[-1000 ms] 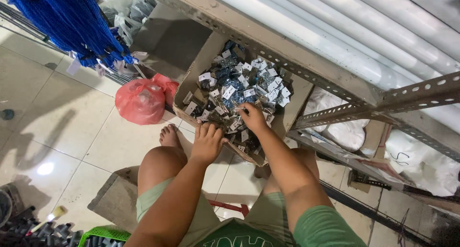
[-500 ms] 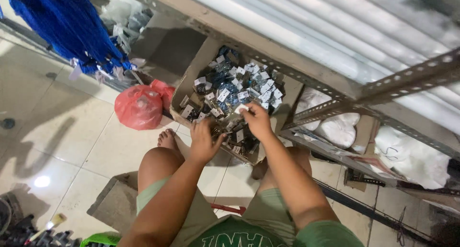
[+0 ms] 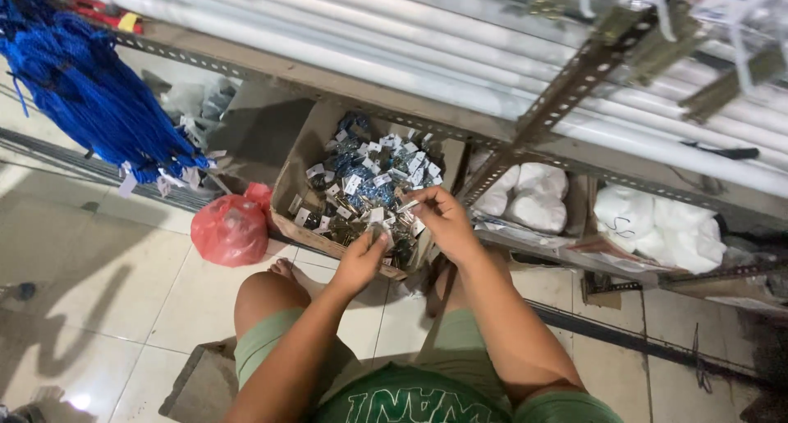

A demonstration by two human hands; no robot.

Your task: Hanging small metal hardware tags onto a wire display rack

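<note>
Under a metal rack (image 3: 566,86) of white pipes (image 3: 410,54), a cardboard box (image 3: 297,164) on the floor holds small packets (image 3: 373,181), where the right hand (image 3: 443,218) pinches one packet and the left hand (image 3: 361,263) grips another.

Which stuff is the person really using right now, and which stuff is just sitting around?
In use:
- cardboard box full of small packets
- left hand, down among the packets
- right hand, pinching one packet in its fingers

Just lying about:
- red plastic bag on the floor
- blue rope bundle
- white pipes on the rack
- white sacks on the low shelf
</note>
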